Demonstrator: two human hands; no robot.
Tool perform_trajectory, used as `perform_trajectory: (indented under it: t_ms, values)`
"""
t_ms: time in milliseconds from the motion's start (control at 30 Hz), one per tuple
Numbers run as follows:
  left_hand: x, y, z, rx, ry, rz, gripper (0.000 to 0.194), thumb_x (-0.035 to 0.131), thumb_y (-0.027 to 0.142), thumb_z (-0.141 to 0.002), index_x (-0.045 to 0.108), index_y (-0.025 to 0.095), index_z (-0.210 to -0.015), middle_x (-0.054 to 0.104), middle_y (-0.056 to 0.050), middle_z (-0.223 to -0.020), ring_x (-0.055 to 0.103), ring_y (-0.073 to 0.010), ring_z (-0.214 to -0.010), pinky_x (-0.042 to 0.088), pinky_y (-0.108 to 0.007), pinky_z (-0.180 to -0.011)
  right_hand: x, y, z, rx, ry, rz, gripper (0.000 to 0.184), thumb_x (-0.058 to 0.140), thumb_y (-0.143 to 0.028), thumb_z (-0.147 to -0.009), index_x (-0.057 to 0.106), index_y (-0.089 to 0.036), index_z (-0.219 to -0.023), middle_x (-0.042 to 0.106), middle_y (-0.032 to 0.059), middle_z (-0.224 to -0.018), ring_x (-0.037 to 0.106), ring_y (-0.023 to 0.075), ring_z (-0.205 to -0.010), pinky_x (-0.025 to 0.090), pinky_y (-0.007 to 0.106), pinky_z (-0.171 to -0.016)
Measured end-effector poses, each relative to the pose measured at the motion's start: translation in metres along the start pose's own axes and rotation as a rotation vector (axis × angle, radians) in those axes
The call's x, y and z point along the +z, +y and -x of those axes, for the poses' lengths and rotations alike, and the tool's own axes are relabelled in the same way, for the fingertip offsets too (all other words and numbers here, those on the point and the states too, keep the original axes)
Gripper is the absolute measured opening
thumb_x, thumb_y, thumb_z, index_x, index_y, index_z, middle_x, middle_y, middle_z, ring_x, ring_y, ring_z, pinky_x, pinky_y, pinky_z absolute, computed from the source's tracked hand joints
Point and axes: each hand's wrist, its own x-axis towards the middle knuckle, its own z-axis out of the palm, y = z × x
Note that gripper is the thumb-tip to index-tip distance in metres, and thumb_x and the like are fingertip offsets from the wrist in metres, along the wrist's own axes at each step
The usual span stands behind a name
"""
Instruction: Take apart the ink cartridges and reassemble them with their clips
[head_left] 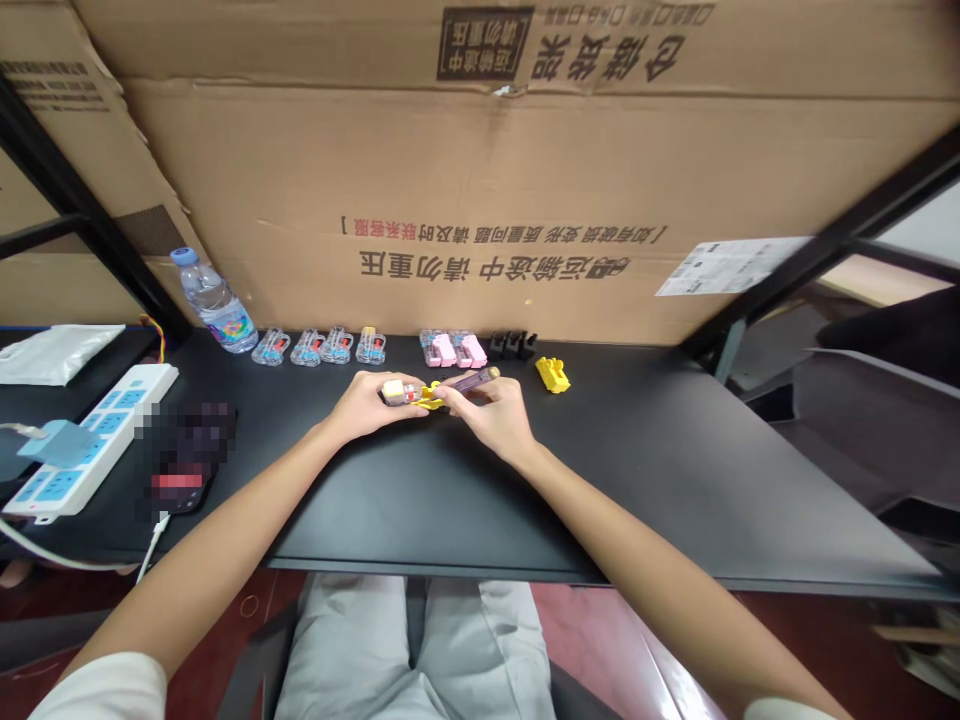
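My left hand (361,406) is closed around a small clear-and-cream plastic piece (395,392) with a red spot on it. A bright yellow plastic part (430,397) lies between my hands, against that piece. In my right hand (499,418) I pinch a short, dark, pen-like tool (478,380) with a brownish end, tilted toward the yellow part. Its tip is too small to make out. Both hands are just above the black table (450,490), and my fingers partly cover the yellow part.
Along the back stand several clear plastic pieces (337,345), two pink ones (470,350), black parts (513,346) and another yellow part (553,375). To the left are a water bottle (216,302), a phone (191,455) and a power strip (97,440). Cardboard (487,180) walls the back.
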Motion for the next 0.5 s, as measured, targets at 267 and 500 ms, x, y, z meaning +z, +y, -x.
perform_trajectory:
  t_ms: [267,500]
  values:
    - [-0.001,-0.010,-0.001,0.028,0.013,-0.154,0.038,0.095,0.043,-0.079,0.085,0.026,-0.111,0.085,-0.005,-0.108,0.079,-0.0226,-0.091,0.058,-0.032,-0.086,-0.001,0.001,-0.002,0.011,-0.028,0.025,0.040,0.075,-0.056,-0.096,0.086,-0.020,-0.085,0.085,0.0087,-0.085,0.077,0.0228,-0.067,0.064,0.034,-0.063]
    - [-0.011,-0.013,-0.009,-0.142,0.266,0.063,0.041,0.097,0.043,-0.073,0.083,0.021,-0.106,0.085,-0.006,-0.102,0.080,-0.0244,-0.092,0.062,-0.038,-0.091,-0.006,0.003,-0.004,0.071,-0.144,0.080,0.043,0.072,-0.053,-0.097,0.078,-0.018,-0.073,0.077,0.0072,-0.069,0.067,0.0191,-0.055,0.051,0.030,-0.051]
